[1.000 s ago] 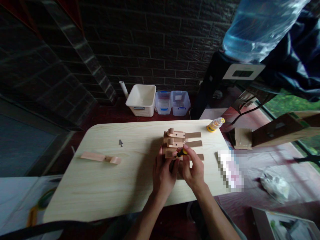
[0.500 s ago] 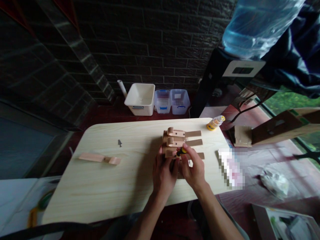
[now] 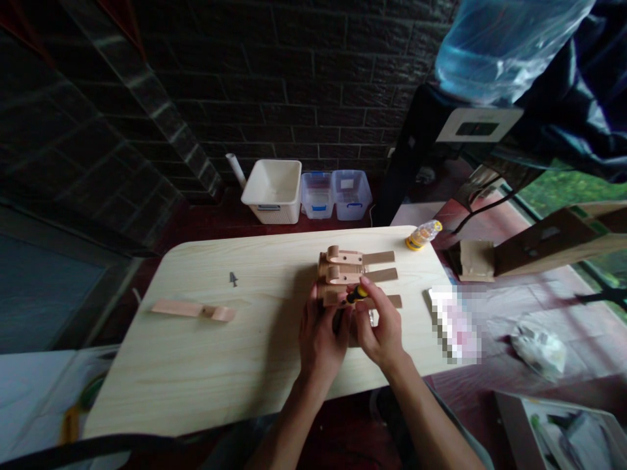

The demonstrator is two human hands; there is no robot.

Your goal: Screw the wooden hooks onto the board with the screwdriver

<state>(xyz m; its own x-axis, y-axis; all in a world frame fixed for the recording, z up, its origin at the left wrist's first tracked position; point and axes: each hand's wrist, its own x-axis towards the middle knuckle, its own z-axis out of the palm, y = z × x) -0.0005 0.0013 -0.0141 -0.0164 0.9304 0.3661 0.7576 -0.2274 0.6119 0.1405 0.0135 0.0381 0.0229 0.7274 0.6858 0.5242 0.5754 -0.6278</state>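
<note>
A wooden piece (image 3: pixel 345 258) with several slatted arms and curled ends sits on the table in front of me. My left hand (image 3: pixel 323 343) is closed around its near left side. In my right hand (image 3: pixel 382 323) is a small yellow and black screwdriver (image 3: pixel 358 294), pinched between thumb and fingers. Its tip points left toward the nearest slat, but the contact point is hidden by my fingers. A few dark screws (image 3: pixel 233 279) lie on the table to the left. Below them rests a loose wooden slat with a curled end (image 3: pixel 193 309).
The pale wooden table (image 3: pixel 235 372) has a clear bottle with a yellow base (image 3: pixel 422 235) at its far right corner. A blurred flat object (image 3: pixel 453 323) lies at the right edge. Plastic bins (image 3: pixel 273 189) stand by the wall, beside a water dispenser (image 3: pixel 477 124).
The screwdriver's handle has tilted and turned slightly in my right hand. My left hand stays on the wooden piece. The whole view has shifted a little.
</note>
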